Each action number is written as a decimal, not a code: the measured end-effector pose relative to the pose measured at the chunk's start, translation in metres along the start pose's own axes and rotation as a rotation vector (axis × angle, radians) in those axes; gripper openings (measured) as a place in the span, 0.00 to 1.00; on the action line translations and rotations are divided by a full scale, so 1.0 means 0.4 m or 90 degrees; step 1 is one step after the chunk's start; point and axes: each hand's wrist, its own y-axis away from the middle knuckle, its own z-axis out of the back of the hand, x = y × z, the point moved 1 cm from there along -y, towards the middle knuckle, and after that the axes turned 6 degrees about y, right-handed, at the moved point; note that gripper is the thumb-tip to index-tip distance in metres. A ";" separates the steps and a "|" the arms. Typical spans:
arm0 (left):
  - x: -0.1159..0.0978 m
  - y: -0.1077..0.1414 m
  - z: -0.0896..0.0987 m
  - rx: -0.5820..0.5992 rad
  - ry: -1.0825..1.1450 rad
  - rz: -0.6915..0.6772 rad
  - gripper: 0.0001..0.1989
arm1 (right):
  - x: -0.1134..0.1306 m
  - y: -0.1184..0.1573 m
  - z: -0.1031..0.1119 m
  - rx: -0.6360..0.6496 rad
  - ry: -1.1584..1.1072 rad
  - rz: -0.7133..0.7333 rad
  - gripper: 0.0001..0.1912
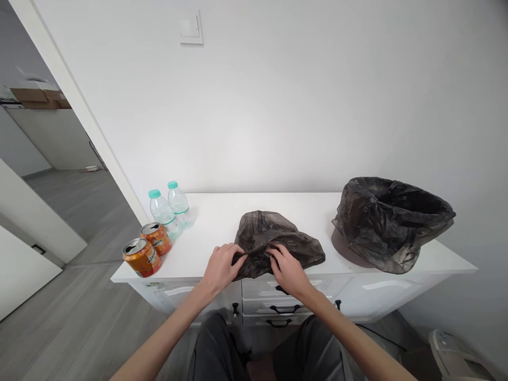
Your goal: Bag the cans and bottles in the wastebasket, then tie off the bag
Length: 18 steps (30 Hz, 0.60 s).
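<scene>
A crumpled black plastic bag (262, 227) lies on the white cabinet top at its front edge, directly before me. My left hand (223, 266) pinches the bag's near left side between thumb and fingers. On the near right side, my right hand (289, 269) has its fingers closed on the same thin plastic. Folds of the bag hide some fingertips. To the right stands a brown trash can (344, 248), with another black bag (369, 222) lining it and folded over its rim.
On the cabinet top (214, 211), at left, stand two orange drink cans (143, 259) and two clear bottles (161, 208) with teal caps. A white wall (270, 106) rises behind. Drawers with black handles (284, 309) are below, close to my knees.
</scene>
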 end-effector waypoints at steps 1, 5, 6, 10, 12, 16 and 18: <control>-0.020 0.012 0.000 0.002 -0.011 -0.030 0.11 | 0.002 -0.008 0.001 0.020 0.013 -0.009 0.22; -0.125 0.095 0.021 0.120 0.059 -0.182 0.13 | 0.009 -0.032 0.006 0.119 0.019 -0.027 0.22; -0.142 0.113 0.029 0.177 0.092 -0.214 0.13 | 0.013 -0.035 0.009 0.131 0.003 -0.009 0.22; -0.101 0.083 0.068 0.062 0.205 -0.084 0.18 | 0.042 -0.037 0.035 0.122 -0.090 0.099 0.25; -0.036 0.013 0.079 -0.069 0.231 0.074 0.24 | 0.062 -0.031 0.055 0.120 -0.121 0.118 0.27; 0.064 -0.111 0.060 0.019 0.228 0.292 0.30 | 0.082 -0.009 0.078 0.091 -0.125 0.107 0.33; 0.079 -0.133 0.042 0.093 0.229 0.306 0.28 | 0.070 -0.004 0.083 0.072 -0.109 0.084 0.33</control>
